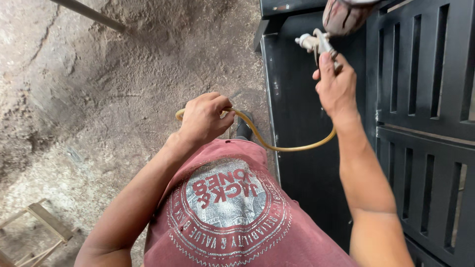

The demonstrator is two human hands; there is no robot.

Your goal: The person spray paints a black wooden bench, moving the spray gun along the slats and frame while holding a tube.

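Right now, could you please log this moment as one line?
left hand: grips yellow hose | right hand: holds spray gun | facing black gate

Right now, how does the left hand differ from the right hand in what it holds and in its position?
The left hand is closed around the yellow flexible hose, low, near the red shirt; the right hand grips the pale metal spray gun, raised high. The left hand is over the dusty ground; the right hand is before the black slatted metal gate. Both are bare and shut on something.
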